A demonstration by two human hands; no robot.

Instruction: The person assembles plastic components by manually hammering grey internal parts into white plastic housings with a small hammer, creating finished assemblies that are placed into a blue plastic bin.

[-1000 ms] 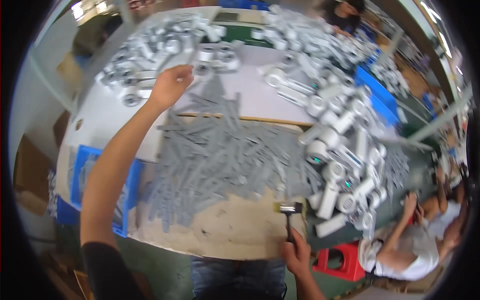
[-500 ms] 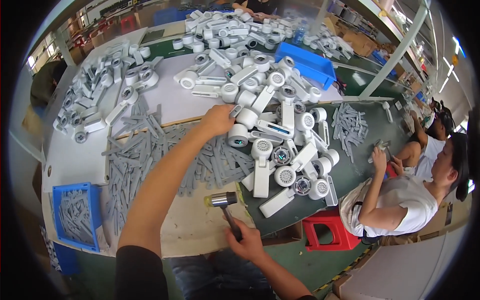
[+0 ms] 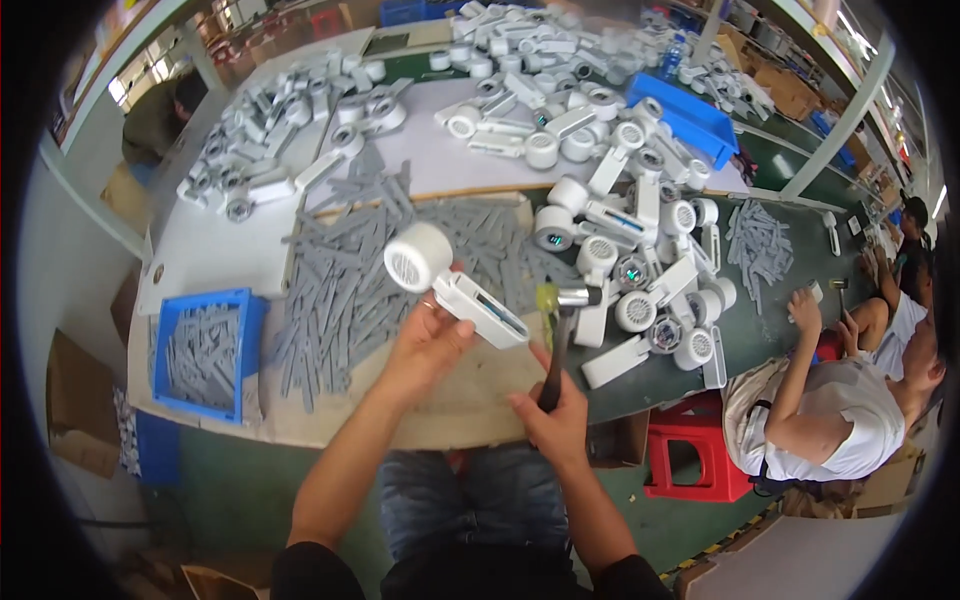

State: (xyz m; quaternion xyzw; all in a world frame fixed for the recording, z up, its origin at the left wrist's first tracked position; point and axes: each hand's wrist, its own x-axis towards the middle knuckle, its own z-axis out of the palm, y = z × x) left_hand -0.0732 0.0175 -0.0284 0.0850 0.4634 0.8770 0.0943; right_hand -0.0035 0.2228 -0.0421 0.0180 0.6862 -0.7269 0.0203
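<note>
Above the near part of the bench, my left hand (image 3: 425, 350) grips a white handheld fan (image 3: 480, 308) by its handle. The fan's round grilled head points up and to the left, and an open slot runs along the handle, facing up. My right hand (image 3: 555, 415) is wrapped round the dark handle of a small mallet (image 3: 560, 345). The mallet has a metal head with a yellowish translucent face at its left end, just right of the fan handle's lower tip. Behind the fan spreads a heap of flat grey plastic strips (image 3: 345, 300).
White fan bodies (image 3: 640, 270) lie piled at right, with more across the back. A blue bin (image 3: 243, 370) of grey strips stands at left; a blue tray (image 3: 690, 125) sits at the back right. A person in a white shirt (image 3: 830, 410) works near a red stool (image 3: 690, 460).
My left hand has taken a fan from the pile and brought it nearer to me. My right hand has raised the mallet beside it. The view has shifted, too.
</note>
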